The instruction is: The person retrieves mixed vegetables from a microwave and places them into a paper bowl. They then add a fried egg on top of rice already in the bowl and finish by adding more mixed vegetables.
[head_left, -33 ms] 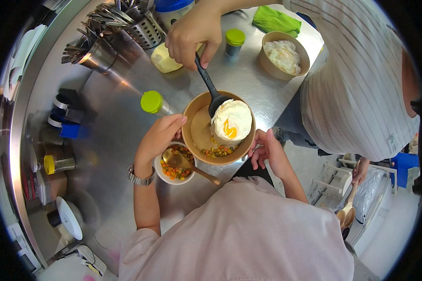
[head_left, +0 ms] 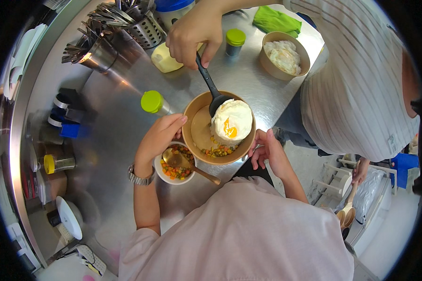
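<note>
My left hand (head_left: 162,134) grips the left rim of a brown paper bowl (head_left: 198,149), thumb over the edge. At the bowl's right side is my right hand (head_left: 267,152), its fingers loosely bent and apart, fingertips close against the wall. Inside the bowl, a fried egg (head_left: 231,120) with runny yolk tops a pale mound, likely rice, beside diced vegetables (head_left: 219,151). A co-worker's hand (head_left: 194,37) holds a black spatula (head_left: 209,84), its blade at the egg's edge. Beneath my left wrist stands a white bowl (head_left: 161,177) of diced vegetables with a gold spoon (head_left: 199,171) in it.
Another paper bowl (head_left: 263,60) holding rice and egg stands far right, near a green cloth (head_left: 277,21). Green-lidded shakers (head_left: 152,101) and steel cutlery holders (head_left: 98,55) are on the steel table (head_left: 112,140). The co-worker (head_left: 356,84) stands at the right, with wooden spoons (head_left: 348,213) in the lower hand.
</note>
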`<state>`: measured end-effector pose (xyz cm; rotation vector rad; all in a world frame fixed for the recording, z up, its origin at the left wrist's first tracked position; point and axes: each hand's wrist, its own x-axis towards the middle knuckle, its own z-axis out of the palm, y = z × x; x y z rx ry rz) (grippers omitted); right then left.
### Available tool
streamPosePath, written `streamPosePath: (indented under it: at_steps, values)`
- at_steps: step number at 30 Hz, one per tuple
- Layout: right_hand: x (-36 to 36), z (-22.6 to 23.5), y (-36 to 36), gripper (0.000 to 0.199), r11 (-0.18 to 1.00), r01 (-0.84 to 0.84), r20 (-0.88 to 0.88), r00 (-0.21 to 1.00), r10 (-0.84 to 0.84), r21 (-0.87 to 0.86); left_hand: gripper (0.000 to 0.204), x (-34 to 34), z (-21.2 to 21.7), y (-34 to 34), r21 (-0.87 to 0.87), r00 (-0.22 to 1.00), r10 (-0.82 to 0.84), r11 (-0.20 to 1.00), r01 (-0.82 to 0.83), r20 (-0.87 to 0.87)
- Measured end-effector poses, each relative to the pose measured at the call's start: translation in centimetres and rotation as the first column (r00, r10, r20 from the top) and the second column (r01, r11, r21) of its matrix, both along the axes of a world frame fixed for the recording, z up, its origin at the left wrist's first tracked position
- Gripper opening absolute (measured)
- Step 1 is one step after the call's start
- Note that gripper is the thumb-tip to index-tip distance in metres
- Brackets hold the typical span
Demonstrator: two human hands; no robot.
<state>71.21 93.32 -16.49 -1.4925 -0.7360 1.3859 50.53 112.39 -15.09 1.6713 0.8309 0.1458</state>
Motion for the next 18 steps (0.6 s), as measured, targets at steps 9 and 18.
streamPosePath:
  at_steps: [9, 18]
  values:
    - [0.47, -0.04, 0.64, 0.060, 1.000, 0.004, -0.001, 1.000, -0.004, 0.007, 0.036, 0.49, -0.08, 0.52, 0.027, 1.000, -0.002, 1.000, 0.002, -0.001]
    - [0.56, -0.24, 0.55, 0.059, 1.000, 0.006, -0.005, 1.000, -0.006, 0.017, 0.036, 0.52, 0.01, 0.40, 0.021, 1.000, 0.001, 1.000, -0.001, 0.002]
